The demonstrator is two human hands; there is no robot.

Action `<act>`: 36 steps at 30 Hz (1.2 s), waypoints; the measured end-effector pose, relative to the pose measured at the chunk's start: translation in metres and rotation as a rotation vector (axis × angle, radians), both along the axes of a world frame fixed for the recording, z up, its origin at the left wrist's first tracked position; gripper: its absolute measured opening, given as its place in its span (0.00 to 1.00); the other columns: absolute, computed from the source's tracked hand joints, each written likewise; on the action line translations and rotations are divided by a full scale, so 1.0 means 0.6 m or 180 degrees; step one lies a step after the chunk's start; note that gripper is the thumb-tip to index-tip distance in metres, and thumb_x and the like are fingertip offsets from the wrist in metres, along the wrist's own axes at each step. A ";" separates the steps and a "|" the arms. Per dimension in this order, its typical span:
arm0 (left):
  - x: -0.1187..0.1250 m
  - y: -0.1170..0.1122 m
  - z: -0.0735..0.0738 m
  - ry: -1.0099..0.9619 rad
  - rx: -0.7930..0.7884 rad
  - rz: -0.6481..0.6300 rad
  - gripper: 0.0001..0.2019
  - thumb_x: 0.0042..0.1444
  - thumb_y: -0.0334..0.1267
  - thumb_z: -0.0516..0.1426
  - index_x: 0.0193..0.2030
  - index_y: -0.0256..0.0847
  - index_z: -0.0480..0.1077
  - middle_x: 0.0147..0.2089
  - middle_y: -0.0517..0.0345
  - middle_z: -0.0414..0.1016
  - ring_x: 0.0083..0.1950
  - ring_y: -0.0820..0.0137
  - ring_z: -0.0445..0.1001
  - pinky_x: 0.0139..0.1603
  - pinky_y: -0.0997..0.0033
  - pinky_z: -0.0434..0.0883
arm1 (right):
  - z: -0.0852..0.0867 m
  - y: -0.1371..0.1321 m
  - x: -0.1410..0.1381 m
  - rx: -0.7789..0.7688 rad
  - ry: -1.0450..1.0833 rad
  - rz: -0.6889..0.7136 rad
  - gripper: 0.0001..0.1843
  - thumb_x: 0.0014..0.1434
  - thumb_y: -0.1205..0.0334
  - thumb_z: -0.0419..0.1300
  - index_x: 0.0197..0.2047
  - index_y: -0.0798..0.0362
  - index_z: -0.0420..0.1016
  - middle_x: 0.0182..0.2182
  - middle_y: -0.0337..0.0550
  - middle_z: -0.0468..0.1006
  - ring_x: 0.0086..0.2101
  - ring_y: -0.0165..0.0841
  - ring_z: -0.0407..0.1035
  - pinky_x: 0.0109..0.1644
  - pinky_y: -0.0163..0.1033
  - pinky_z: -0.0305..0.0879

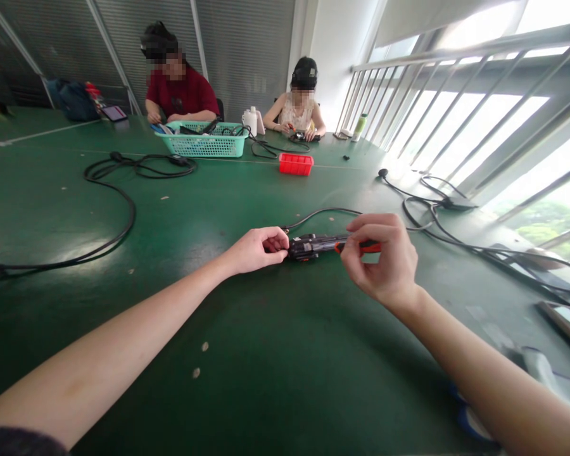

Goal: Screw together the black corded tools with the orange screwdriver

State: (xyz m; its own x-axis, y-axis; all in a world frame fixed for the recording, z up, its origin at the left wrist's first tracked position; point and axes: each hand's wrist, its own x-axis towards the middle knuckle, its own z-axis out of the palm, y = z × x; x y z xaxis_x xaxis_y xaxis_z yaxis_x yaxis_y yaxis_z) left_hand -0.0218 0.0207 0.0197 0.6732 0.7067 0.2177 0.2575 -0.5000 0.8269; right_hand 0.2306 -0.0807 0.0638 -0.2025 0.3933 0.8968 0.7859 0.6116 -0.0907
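On the green table lies a long, dark hand-held device [308, 247] with small orange parts. A thin black cord runs behind it. My left hand [259, 250] is closed at the device's left end, thumb and fingers curled around it. Over the right part of the device, my right hand [384, 256] pinches an orange-and-black screwdriver [371, 247] that points left. The screwdriver's tip is too small to make out, and I cannot tell whether it touches the device. My right fingers hide the device's right end.
A red basket [296, 164] and a teal basket [204, 144] full of dark items stand further back. Black cables [128, 202] lie left, more cables [437, 209] right. Two people [185, 92] sit across the table [218, 380]. A railing [408, 101] borders the right side.
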 end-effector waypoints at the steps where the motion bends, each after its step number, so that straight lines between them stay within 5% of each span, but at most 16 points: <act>1: 0.000 0.000 0.000 0.0003 0.0002 0.0001 0.08 0.58 0.40 0.63 0.42 0.41 0.74 0.38 0.59 0.76 0.37 0.71 0.75 0.43 0.71 0.74 | -0.002 0.001 0.000 -0.0107 -0.0062 -0.0010 0.14 0.60 0.69 0.62 0.45 0.45 0.66 0.42 0.42 0.78 0.33 0.33 0.74 0.33 0.40 0.73; 6: 0.001 -0.003 0.003 0.0041 0.0010 0.0056 0.08 0.57 0.39 0.63 0.41 0.40 0.73 0.37 0.59 0.76 0.37 0.71 0.74 0.42 0.71 0.73 | -0.005 0.000 -0.002 -0.0382 -0.0194 0.0002 0.14 0.62 0.69 0.62 0.48 0.45 0.66 0.41 0.40 0.78 0.32 0.31 0.73 0.33 0.36 0.71; 12: 0.002 -0.003 0.005 0.0060 0.0057 0.0059 0.08 0.57 0.39 0.63 0.41 0.41 0.73 0.37 0.60 0.75 0.37 0.71 0.74 0.41 0.71 0.73 | -0.006 0.006 -0.002 -0.0303 0.0090 0.0308 0.25 0.58 0.70 0.64 0.55 0.46 0.61 0.52 0.48 0.75 0.38 0.34 0.75 0.35 0.40 0.74; 19: 0.001 -0.005 0.008 0.0106 0.0113 0.0059 0.08 0.57 0.39 0.63 0.41 0.41 0.73 0.38 0.59 0.76 0.38 0.70 0.75 0.43 0.69 0.74 | -0.006 0.005 0.003 -0.0180 0.0155 -0.0234 0.10 0.63 0.63 0.64 0.45 0.46 0.68 0.36 0.40 0.79 0.30 0.32 0.74 0.33 0.39 0.71; 26: 0.000 -0.006 0.010 0.0139 0.0119 0.0095 0.08 0.57 0.40 0.64 0.41 0.41 0.74 0.39 0.58 0.77 0.38 0.70 0.76 0.42 0.70 0.75 | -0.008 0.014 0.004 -0.0098 0.0802 -0.0114 0.09 0.67 0.61 0.61 0.46 0.44 0.64 0.37 0.39 0.76 0.33 0.33 0.73 0.33 0.40 0.71; 36: -0.001 -0.003 0.005 0.0112 0.0111 0.0100 0.09 0.57 0.40 0.64 0.42 0.41 0.75 0.39 0.58 0.77 0.37 0.70 0.76 0.42 0.70 0.75 | -0.014 0.015 0.003 -0.0296 0.0548 -0.0267 0.11 0.66 0.62 0.63 0.48 0.47 0.66 0.40 0.42 0.76 0.34 0.33 0.74 0.33 0.39 0.72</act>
State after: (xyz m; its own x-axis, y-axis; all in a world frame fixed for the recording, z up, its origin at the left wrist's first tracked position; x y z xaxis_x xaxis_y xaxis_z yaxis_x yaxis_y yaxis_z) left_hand -0.0226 0.0192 0.0226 0.6584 0.7200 0.2192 0.3021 -0.5195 0.7992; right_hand 0.2325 -0.0715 0.0552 -0.0125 0.4850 0.8744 0.8019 0.5273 -0.2810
